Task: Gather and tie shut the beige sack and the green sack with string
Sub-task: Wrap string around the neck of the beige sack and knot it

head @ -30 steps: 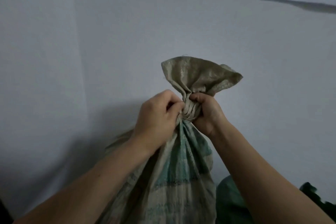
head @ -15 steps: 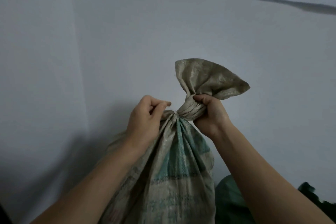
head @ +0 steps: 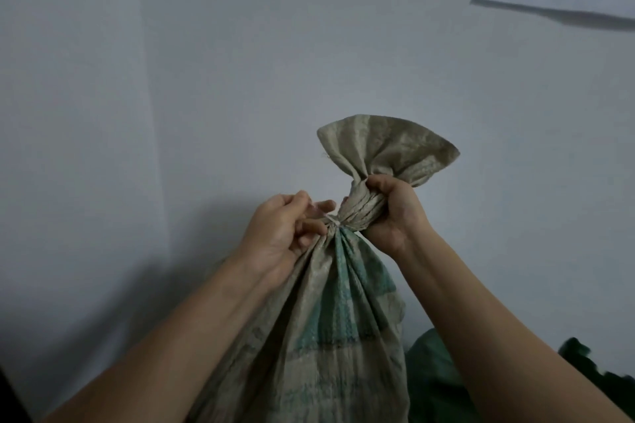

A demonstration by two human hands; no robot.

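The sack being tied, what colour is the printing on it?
Faded teal-green bands on the beige sack, head view.

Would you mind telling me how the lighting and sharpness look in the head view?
Head view: dim, flat light; a soft shadow falls on the wall behind the left hand; beige sack weave reads clearly; green sack sits dark, detail lost.

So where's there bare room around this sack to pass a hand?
Free: left of the left hand and above the beige sack, only bare wall. Crowded: the neck, where the right hand grips by the string, and lower right, where the green sack sits close.
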